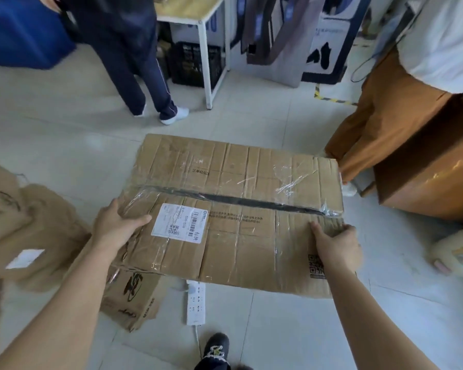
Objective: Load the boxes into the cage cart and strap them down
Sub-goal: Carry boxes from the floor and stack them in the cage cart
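Note:
A large worn cardboard box (238, 209) with a white shipping label, clear tape and a dark gap along its top seam is in the middle of the view, above the tiled floor. My left hand (116, 225) grips its left edge, thumb lying on the top near the label. My right hand (334, 244) grips the right edge, thumb on top and fingers curled over the side. No cage cart or strap is visible.
More cardboard boxes lie at the left (24, 231), below the held box (131, 297) and at the right (433, 169). A white power strip (196, 303) lies on the floor by my shoe. Two people stand ahead, left (134, 62) and right (385, 124). A white-legged table (206, 49) stands behind.

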The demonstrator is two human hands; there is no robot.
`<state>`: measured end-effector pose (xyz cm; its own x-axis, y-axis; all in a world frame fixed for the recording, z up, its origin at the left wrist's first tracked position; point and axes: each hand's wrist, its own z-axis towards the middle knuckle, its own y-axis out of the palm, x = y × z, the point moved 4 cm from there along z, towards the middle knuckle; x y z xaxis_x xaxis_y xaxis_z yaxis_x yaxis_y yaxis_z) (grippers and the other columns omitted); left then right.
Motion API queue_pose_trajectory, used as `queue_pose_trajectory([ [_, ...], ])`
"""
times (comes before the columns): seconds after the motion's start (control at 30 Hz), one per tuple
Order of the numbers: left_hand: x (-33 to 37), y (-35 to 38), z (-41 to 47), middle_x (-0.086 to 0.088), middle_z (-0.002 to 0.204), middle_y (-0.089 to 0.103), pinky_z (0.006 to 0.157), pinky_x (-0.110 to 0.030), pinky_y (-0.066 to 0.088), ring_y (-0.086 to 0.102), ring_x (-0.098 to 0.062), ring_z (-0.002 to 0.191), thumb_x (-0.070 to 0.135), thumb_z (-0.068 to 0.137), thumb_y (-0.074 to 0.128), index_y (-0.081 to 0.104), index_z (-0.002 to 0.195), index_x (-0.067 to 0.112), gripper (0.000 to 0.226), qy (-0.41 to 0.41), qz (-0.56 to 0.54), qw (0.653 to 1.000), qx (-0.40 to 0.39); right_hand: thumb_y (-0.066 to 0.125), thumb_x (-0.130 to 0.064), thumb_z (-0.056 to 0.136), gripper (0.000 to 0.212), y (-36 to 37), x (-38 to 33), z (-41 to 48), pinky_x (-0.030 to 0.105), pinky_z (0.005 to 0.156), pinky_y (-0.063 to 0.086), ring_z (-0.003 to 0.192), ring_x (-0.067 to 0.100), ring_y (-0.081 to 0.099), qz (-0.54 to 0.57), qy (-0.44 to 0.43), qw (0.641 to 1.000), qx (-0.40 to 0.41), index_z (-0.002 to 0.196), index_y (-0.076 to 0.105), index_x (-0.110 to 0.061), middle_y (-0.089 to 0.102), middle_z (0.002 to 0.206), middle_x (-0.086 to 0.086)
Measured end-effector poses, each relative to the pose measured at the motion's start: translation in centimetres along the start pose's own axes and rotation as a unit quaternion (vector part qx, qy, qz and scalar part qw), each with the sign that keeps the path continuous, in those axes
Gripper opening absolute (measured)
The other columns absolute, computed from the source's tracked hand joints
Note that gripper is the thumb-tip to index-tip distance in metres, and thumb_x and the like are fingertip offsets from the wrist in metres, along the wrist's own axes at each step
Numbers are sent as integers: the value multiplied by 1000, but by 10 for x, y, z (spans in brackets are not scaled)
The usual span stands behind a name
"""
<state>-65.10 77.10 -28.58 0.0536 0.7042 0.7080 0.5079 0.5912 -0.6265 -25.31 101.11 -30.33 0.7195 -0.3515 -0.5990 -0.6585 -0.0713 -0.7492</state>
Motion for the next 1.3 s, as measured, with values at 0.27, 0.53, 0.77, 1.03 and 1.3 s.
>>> queue_pose_trajectory([
  [0.27,-70,-126,-93,0,130,61,101,-47,45,58,-25,118,59,38,86,49,135,22,111,-72,-79,984,144,67,-44,83,61,1,-87,-66,46,92,48,112,39,56,-30,-169,978,-115,127,48,-7,62,118,16],
  [0.53,-143,-231,-221,2,100,71,85,-43,54,68,-27,93,45,54,86,62,105,25,60,-125,-121,943,284,65,-40,82,65,32,-155,-186,47,96,47,116,38,54,-66,-304,926,-215,133,44,-8,60,123,16],
  [0.77,-234,-315,-339,-8,97,70,81,-43,53,66,-33,91,54,47,79,60,94,18,62,-207,-138,885,392,65,-44,82,65,74,-191,-341,48,96,47,116,40,53,-86,-411,857,-298,130,46,-6,60,122,19],
  [1.03,-335,-400,-474,-4,112,64,90,-44,49,61,-31,101,52,57,82,56,121,14,79,-280,-167,812,484,66,-50,81,63,114,-185,-545,47,93,49,111,39,57,-111,-512,768,-368,122,51,-5,62,117,19],
  [1.3,-413,-462,-601,-12,120,63,91,-46,49,59,-34,105,44,72,80,53,129,12,71,-342,-150,732,569,67,-55,78,60,135,-155,-738,44,86,53,102,37,61,-102,-576,687,-431,112,59,-6,65,104,14],
])
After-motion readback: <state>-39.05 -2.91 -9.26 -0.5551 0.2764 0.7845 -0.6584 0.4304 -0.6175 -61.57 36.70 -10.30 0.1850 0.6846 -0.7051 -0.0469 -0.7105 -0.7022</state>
